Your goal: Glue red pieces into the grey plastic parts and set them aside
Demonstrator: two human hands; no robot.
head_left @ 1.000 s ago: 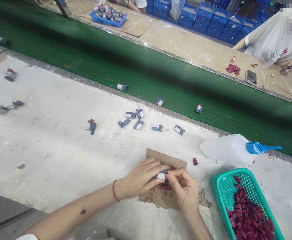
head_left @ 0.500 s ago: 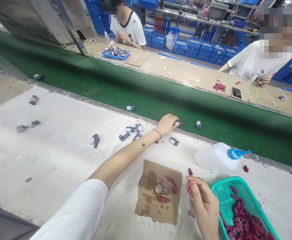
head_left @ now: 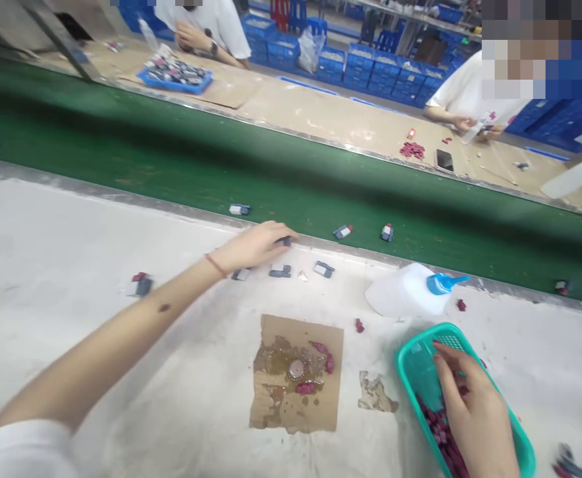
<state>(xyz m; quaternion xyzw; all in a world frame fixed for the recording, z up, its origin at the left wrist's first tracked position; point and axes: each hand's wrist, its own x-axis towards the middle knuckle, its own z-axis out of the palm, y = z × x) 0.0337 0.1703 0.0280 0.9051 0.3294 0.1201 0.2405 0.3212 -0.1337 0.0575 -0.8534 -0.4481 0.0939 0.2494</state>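
While the left hand [head_left: 253, 244] stretches across the white desk [head_left: 72, 265] to the loose grey parts [head_left: 281, 270] near the green belt [head_left: 271, 179], its fingers [head_left: 283, 238] curl together on one small grey piece [head_left: 285, 241]. Over in the teal basket [head_left: 415, 362], the right hand [head_left: 472, 415] lies on the dark red pieces [head_left: 437, 431], fingers loosely spread; whether they grip any cannot be told.

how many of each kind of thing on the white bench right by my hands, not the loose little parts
Teal basket, right hand in it: 1
Cardboard sheet: 1
White bottle with blue cap: 1
Left hand rests on the grey parts.
Total: 3
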